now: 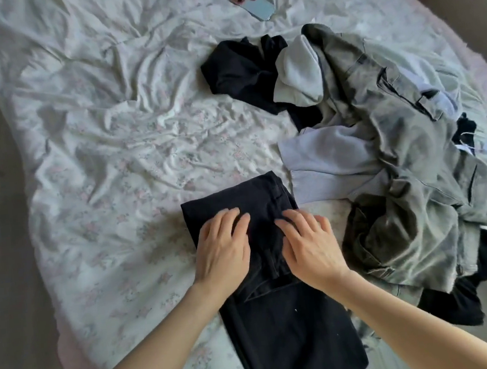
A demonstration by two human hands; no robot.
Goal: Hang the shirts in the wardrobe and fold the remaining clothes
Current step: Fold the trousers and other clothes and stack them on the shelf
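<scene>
I pressed my left hand (223,254) and right hand (312,246) flat, fingers spread and gripping nothing, on the jeans (278,314) atop the rumpled sheet (113,137); beside the jeans lay the pile (397,154).

Two hands (222,254), one phone (253,4), perhaps six garments (398,169).

No readable text, label, brand, number or sign appears anywhere in the view. The pale blue smartphone with a pink camera block (254,4) lying on the wrinkled white floral bedsheet (113,137) shows no legible logo. The folded black denim trousers (278,314) and the heap of grey-green, lilac and black clothes (397,154) bear no legible tags or print.
</scene>
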